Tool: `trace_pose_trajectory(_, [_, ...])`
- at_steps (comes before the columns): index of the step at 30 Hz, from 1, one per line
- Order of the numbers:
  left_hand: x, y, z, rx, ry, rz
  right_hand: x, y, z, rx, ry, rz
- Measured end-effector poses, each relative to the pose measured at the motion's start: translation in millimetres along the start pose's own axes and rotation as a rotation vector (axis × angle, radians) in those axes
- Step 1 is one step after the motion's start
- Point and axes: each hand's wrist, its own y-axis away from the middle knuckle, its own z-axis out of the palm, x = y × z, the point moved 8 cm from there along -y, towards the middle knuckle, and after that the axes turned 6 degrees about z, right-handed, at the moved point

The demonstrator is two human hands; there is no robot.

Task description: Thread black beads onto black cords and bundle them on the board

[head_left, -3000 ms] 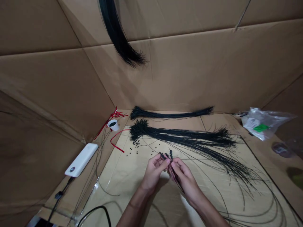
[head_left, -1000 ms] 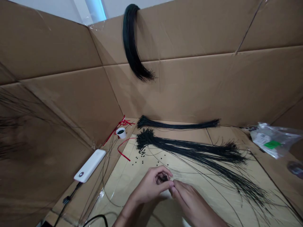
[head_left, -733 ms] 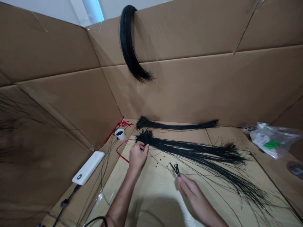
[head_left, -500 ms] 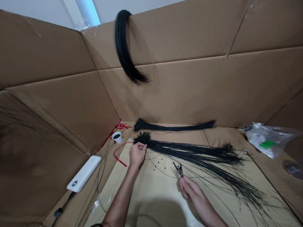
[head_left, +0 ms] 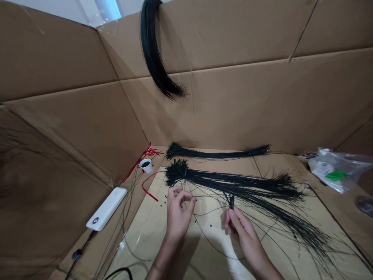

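Observation:
My right hand (head_left: 240, 225) is closed around a small bunch of thin black strands (head_left: 230, 200), with their knobbly, beaded-looking tips pointing up. My left hand (head_left: 179, 212) has its thumb and index fingertips together in a pinch. Fine strands pass close to that pinch, and what it holds is too thin to make out. Just beyond my left hand lies a large bundle of black strands (head_left: 210, 178), its bushy beaded head (head_left: 176, 171) at the left and its loose ends fanning right. Small black beads (head_left: 211, 225) are scattered on the board.
A second strand bundle (head_left: 215, 154) lies behind. Another hangs over the cardboard wall (head_left: 154, 54). At left are a white cup (head_left: 146, 166) of black beads, red ties (head_left: 150, 151) and a white power bank (head_left: 107, 209). A clear plastic bag (head_left: 338, 171) lies right.
My left hand has come off the large bundle's head and moved nearer, its thumb and index finger now pinched. My right hand still holds the small bunch, slightly farther right. The view has tilted down slightly.

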Motion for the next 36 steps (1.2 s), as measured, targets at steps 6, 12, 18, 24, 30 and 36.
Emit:
trace_pose_trajectory(6, [43,-1,15.4,-0.111,-0.141,0.324,-31,-10,15,0.021,-0.023,-0.069])
trace_pose_trajectory(12, [91,8,38.0,-0.233,-0.170,0.470,-67,-28,30,0.105,-0.068,-0.137])
trace_pose_trajectory(18, [111,20,55.9,-0.290,-0.229,0.585,-85,-35,41,0.061,-0.130,-0.168])
trace_pose_trajectory(24, [112,42,63.6,-0.412,-0.227,0.589,-83,-30,36,0.040,-0.021,-0.180])
trace_pose_trajectory(30, [80,37,-10.1,-0.128,-0.259,0.437,-90,-30,28,0.026,0.062,-0.282])
trace_pose_trajectory(36, [1,4,-66.8,-0.176,-0.591,0.168,-88,-27,53,-0.208,0.288,-0.249])
